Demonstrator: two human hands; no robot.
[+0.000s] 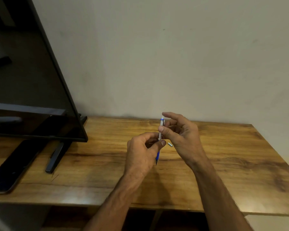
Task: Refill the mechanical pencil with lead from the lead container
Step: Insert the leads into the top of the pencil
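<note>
A silver mechanical pencil (161,129) with blue trim stands nearly upright above the wooden table (223,164), its blue tip pointing down. My left hand (141,155) grips its lower barrel between thumb and fingers. My right hand (178,132) holds the upper barrel with the thumb, and its index finger rests on the white top end. A small silver cap (170,144) lies on the table just right of the pencil. I cannot make out a lead container.
A large black TV screen (32,80) leans at the left on a dark stand foot (54,157). A dark phone (12,167) lies flat at the table's left front. A plain wall runs behind the table.
</note>
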